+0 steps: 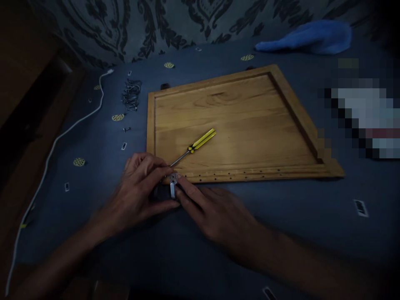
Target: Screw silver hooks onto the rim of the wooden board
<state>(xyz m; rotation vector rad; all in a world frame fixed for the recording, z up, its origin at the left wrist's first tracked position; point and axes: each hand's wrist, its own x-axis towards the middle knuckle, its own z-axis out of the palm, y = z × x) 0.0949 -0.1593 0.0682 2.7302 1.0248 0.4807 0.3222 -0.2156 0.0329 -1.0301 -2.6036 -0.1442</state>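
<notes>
A wooden cabinet door panel [243, 125] lies flat on a blue patterned bedsheet [296, 216]. A yellow-and-black screwdriver [195, 145] rests on the panel near its front left corner. A small silver metal hinge [173, 183] sits at that corner's front edge. My left hand [140, 189] curls its fingers around the hinge from the left. My right hand [212, 212] comes in from the right, its fingertips pressed on the hinge. A row of small holes runs along the panel's front rail.
A pile of metal hardware [131, 95] and a loose screw [126, 129] lie left of the panel. A white cable [59, 139] trails along the bed's left side. A blue cloth [308, 38] lies at the back right. A blurred-out area sits at the right.
</notes>
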